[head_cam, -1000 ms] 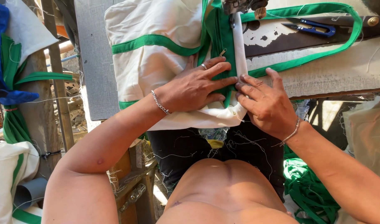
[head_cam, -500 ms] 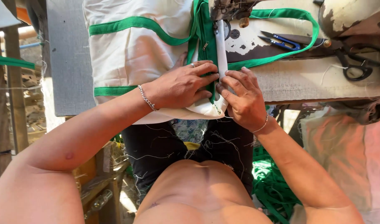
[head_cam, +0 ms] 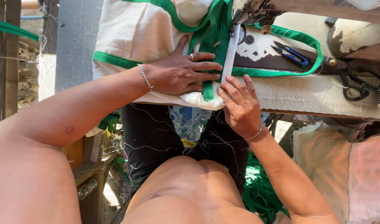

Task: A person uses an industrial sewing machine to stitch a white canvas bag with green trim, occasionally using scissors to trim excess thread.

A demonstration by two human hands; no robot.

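A cream cloth bag (head_cam: 131,37) with green trim lies on the worn sewing table (head_cam: 306,93). My left hand (head_cam: 179,74), with a ring and a chain bracelet, lies flat on the cloth, fingers spread toward the green strip. My right hand (head_cam: 239,105) pinches the near end of a white strip (head_cam: 230,54) that runs up under the sewing machine (head_cam: 289,10). A green strap (head_cam: 295,37) loops out to the right across the machine bed.
Blue thread snips (head_cam: 293,54) and black scissors (head_cam: 358,85) lie on the table right of the machine. A grey panel (head_cam: 73,41) stands at the left. Green cloth scraps (head_cam: 260,186) lie on the floor, and pale folded fabric (head_cam: 343,170) sits at the lower right.
The view has shifted, so the work sits lower and more central. Both hands stay on the cloth; my left fingers have spread flatter and my right hand has slid nearer along the white strip.
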